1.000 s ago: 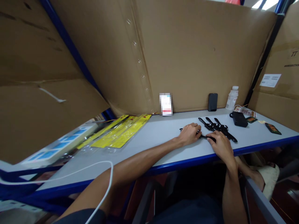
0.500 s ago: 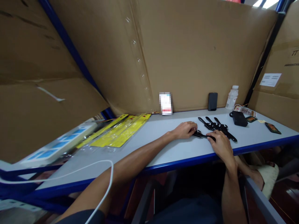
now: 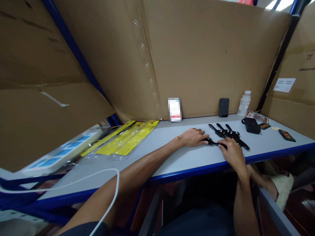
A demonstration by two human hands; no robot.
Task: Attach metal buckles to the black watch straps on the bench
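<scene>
A slim black tool with a narrow dark middle section (image 3: 211, 141) lies low over the tabletop, just to the near left of a cluster of slim black tools with long, rounded handles (image 3: 223, 133). The person's left hand (image 3: 193, 137), to the left of the cluster, has its fingers bent over the tool's left end and pinches it. The right hand (image 3: 232, 151), directly on the near side of the cluster, is closed around the tool's other end (its fingers hide most of that end, so its shape there cannot be told).

All this sits on a pale grey tabletop with a blue front edge (image 3: 172, 167). Right of the cluster is a boxy black case with a small loop (image 3: 252, 126). Beyond the cluster, a dark, rounded slab (image 3: 223, 107) stands against a tall brown cardboard panel (image 3: 197, 59), and farther right stands a translucent plastic bottle with a white cap (image 3: 244, 104). Behind and left of the cluster is an upright bright screen, blurred out (image 3: 175, 110). Well to its left lie flat yellow cards with clear plastic packaging (image 3: 137, 139), overlapping one another.
</scene>
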